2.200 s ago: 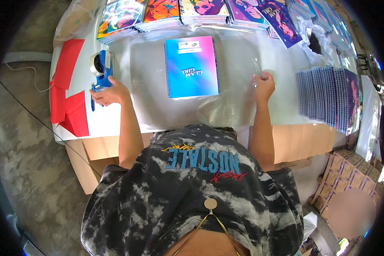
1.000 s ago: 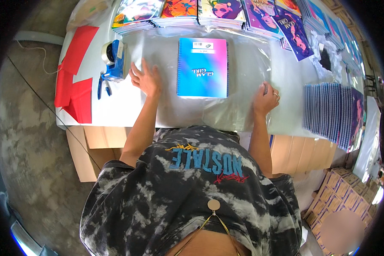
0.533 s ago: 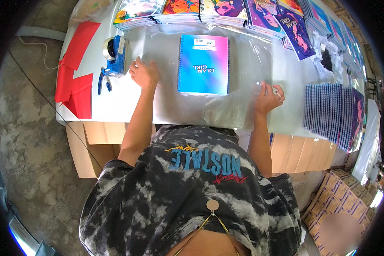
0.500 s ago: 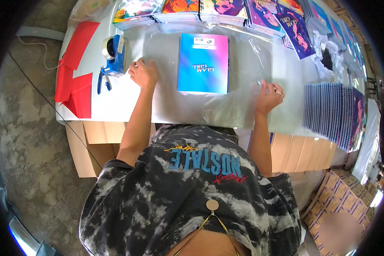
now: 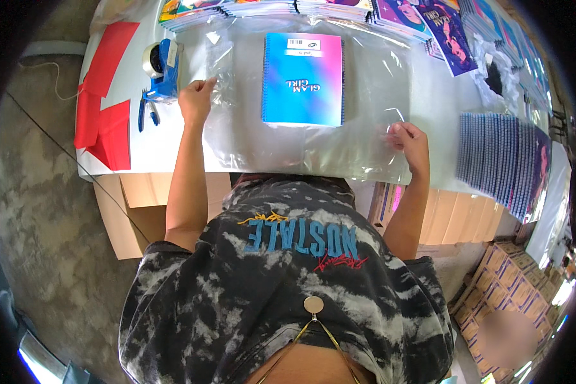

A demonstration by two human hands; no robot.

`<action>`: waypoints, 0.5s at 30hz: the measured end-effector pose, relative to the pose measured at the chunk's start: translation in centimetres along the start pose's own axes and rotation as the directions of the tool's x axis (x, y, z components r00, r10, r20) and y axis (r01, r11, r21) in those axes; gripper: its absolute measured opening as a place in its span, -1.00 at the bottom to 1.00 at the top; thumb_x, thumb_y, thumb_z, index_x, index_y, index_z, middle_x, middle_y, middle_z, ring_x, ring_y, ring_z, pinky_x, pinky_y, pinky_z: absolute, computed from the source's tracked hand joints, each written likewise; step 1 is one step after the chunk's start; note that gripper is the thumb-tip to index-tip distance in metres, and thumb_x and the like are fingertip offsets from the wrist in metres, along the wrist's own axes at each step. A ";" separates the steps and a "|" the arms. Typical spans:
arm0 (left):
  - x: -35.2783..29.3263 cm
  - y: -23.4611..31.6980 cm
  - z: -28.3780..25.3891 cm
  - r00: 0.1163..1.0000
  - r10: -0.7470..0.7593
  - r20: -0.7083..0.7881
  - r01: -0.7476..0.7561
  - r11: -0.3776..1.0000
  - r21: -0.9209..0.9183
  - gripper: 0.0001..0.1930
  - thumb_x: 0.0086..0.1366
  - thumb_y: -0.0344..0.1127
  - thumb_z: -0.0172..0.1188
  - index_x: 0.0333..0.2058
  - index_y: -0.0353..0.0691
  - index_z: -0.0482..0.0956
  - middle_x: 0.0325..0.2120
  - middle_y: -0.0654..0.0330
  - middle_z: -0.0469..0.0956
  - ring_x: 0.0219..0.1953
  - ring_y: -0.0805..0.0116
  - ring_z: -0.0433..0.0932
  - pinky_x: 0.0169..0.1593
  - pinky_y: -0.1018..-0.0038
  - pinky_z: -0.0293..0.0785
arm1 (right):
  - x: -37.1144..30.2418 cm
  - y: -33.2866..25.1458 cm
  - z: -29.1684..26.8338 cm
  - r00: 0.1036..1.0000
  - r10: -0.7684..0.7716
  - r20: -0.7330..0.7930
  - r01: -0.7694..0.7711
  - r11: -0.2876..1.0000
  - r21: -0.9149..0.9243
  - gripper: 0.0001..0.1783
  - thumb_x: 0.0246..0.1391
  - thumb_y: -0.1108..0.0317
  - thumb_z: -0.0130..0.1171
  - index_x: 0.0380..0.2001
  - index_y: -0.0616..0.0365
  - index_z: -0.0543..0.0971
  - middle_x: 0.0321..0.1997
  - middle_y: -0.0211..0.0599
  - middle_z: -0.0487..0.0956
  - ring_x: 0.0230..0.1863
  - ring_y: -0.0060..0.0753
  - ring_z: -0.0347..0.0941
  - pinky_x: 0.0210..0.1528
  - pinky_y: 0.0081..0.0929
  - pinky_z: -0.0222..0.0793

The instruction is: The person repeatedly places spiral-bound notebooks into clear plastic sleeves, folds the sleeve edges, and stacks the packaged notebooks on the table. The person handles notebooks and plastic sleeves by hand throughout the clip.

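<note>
A blue-to-pink spiral notebook [image 5: 303,105] lies flat on a clear plastic sheet [image 5: 374,77] in the middle of the table. To its left, my left hand [image 5: 195,102] pinches the sheet's left edge, which rises in creases beside the fingers. On the other side my right hand [image 5: 411,146] has its thumb and fingers pressed together at the sheet's right edge; its fingertips are slightly blurred. Neither hand touches the notebook. Just beyond my left hand stands a blue tape dispenser [image 5: 166,77] with a roll of tape, and blue-handled cutters [image 5: 142,115] lie next to it.
Stacks of colourful notebooks [image 5: 333,9] line the far edge. A long row of spiral notebooks [image 5: 496,160] stands at the right, near a crumpled plastic bag [image 5: 496,83]. Red pieces [image 5: 112,61] lie at the left edge. Cardboard boxes [image 5: 461,214] sit under the table.
My left hand has moved left and slightly away from me, and the plastic's left edge now spreads beside it. My right hand has shifted slightly right. The table's contents appear a little higher in view.
</note>
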State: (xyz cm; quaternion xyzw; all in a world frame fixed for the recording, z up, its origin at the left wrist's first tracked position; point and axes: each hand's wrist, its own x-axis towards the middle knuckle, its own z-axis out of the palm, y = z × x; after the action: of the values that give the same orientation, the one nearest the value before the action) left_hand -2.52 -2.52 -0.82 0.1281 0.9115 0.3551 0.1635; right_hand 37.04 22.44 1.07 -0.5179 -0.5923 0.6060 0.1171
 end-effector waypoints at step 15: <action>-1.8 -0.4 2.7 0.901 0.276 -0.335 -0.191 0.945 0.264 -0.88 0.19 -0.19 0.12 -0.37 -0.05 0.56 -0.34 0.20 0.54 -0.37 0.11 0.52 -0.33 0.28 0.41 | -0.9 -0.1 0.2 0.990 -0.034 -0.134 0.050 0.991 0.120 -0.74 0.09 0.19 0.11 -0.30 0.16 0.58 -0.49 -0.39 0.54 -0.67 -0.68 0.34 -0.62 -0.72 0.16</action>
State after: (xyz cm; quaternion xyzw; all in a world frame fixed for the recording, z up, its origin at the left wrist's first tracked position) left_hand 0.13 -1.83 -2.56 0.1859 0.9378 0.2847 -0.0694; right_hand 37.23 21.70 1.51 -0.5360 -0.5554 0.6033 0.2006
